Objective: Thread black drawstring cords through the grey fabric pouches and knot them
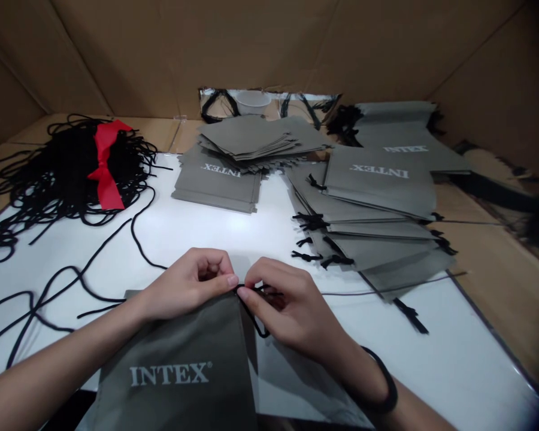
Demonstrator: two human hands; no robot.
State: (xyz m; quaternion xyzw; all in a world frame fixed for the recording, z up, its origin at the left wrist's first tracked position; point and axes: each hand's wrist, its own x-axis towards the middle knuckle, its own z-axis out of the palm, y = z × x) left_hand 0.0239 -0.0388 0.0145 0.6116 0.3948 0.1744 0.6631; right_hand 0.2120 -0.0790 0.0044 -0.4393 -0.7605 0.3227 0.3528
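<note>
White table top [184,233], brown cardboard [476,242] along back and right sides. At left, large bundle of black cords [58,167], bound with red ribbon [102,161], partly over cardboard. Near it, loose black cords [32,311] in loops. At back middle, stack of grey pouches [247,140]. At right, fanned grey pouches [377,173] with knotted cord ends [312,221].

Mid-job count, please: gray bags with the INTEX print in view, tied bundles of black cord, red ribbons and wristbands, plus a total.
Gray bags with INTEX showing: 4 (nearest bag, left-stack bag, front right bag, back right bag)
Black cord bundle: 1
Red ribbon: 1
Black wristband: 1
Total: 7
</note>
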